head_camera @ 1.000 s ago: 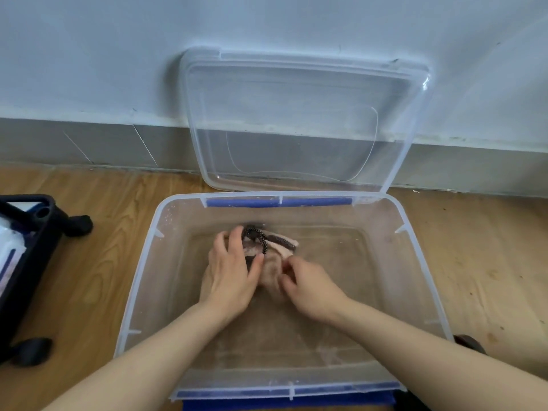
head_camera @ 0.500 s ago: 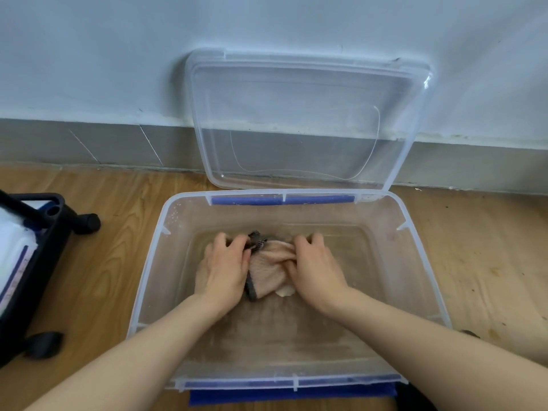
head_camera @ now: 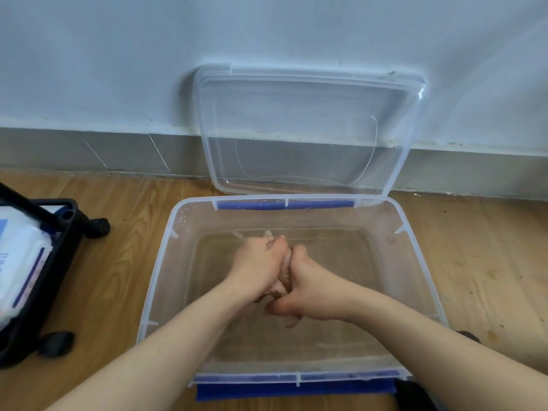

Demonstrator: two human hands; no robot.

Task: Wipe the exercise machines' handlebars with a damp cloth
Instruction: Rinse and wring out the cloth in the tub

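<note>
Cloth: A pale pink cloth (head_camera: 286,269) is bunched tight between both hands and held low inside a tub. Only a narrow strip of it shows between the palms, with a small tuft poking out beyond the left knuckles.
Left hand: The left hand (head_camera: 258,262) grips the far end of the cloth, back of the hand up and fingers curled over the bundle. Its thumb side presses against the right hand.
Right hand: The right hand (head_camera: 310,287) grips the near end, with fingers wrapped under the cloth and out of sight.
Tub: A clear plastic tub (head_camera: 154,292) sits on the floor around both hands, which meet near its middle. What looks like shallow water covers its bottom. Droplets cling to the inner wall, left of the left hand.
Clips: One blue clip (head_camera: 252,205) sits on the far rim beyond the hands. Another blue clip (head_camera: 296,388) sits on the near rim, below the forearms.
Lid: The clear lid (head_camera: 308,129) stands tilted against the wall beyond the hands, its lower edge just behind the tub's far rim.
Cart: A black wheeled cart (head_camera: 59,250) stands well to the left of the left hand, partly cut off by the frame. It carries a white pack (head_camera: 20,262) with blue print too blurred to read.
Floor: A wooden floor (head_camera: 103,292) spreads to either side of the hands.
Wall: A pale blue wall (head_camera: 118,54) with a grey skirting board (head_camera: 89,149) runs behind everything.
</note>
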